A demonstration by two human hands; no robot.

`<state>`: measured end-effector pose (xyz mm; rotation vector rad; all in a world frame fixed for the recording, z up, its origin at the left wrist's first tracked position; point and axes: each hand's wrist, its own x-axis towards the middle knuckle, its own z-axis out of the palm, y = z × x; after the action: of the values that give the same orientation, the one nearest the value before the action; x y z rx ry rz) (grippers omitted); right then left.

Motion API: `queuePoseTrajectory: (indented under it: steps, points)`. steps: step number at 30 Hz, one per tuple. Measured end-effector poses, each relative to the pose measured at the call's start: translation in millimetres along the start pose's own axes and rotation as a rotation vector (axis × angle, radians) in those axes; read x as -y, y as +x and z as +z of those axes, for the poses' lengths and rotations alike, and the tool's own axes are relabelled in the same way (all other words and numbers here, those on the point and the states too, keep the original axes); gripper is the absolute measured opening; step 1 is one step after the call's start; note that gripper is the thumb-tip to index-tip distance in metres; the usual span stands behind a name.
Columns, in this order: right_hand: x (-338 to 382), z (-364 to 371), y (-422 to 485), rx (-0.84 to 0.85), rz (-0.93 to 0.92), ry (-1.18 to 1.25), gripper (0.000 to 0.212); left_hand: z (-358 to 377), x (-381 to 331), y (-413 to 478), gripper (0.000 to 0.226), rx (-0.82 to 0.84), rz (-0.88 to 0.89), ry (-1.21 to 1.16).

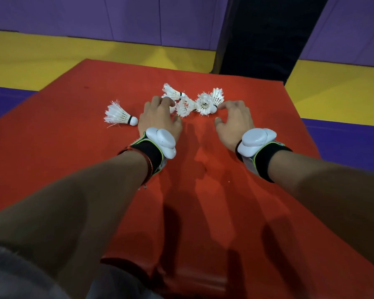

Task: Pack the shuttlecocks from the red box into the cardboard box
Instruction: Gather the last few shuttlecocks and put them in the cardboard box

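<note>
The left hand (158, 117) curls its fingers over the clustered shuttlecocks (204, 103); whether it grips one, I cannot tell. The right hand (235, 121) is spread, fingertips beside a cork. Frayed white feathers point every way near the red box's (203, 180) far edge. A lone shuttlecock (119, 116) lies to their left, cork pointing right.

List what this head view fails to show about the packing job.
- The cardboard box: outside the head view's frame.
- Grip of the left hand: its own back hides the fingertips, so whether it is holding a shuttlecock is unclear.
- Count of the shuttlecock cluster: overlapping feathers and the left hand hide part.
</note>
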<state>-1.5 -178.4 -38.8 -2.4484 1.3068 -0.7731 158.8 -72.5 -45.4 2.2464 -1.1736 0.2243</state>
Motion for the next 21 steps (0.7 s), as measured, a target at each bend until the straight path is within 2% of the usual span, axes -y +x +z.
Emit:
queuePoseTrajectory:
  steps: [4,9,14,21]
  points:
    - [-5,14,29,-0.026,0.068,0.006,0.039,19,3,19,0.038,-0.037,-0.037,0.044]
    - [-12,33,62,0.001,0.147,0.064,0.06,44,2,37,0.044,-0.03,-0.093,0.067]
    - [-16,54,87,0.076,0.238,0.171,0.08,60,7,55,0.046,-0.16,-0.079,0.106]
    - [-17,64,103,0.111,0.255,0.27,0.09,64,7,65,0.049,-0.169,-0.068,0.141]
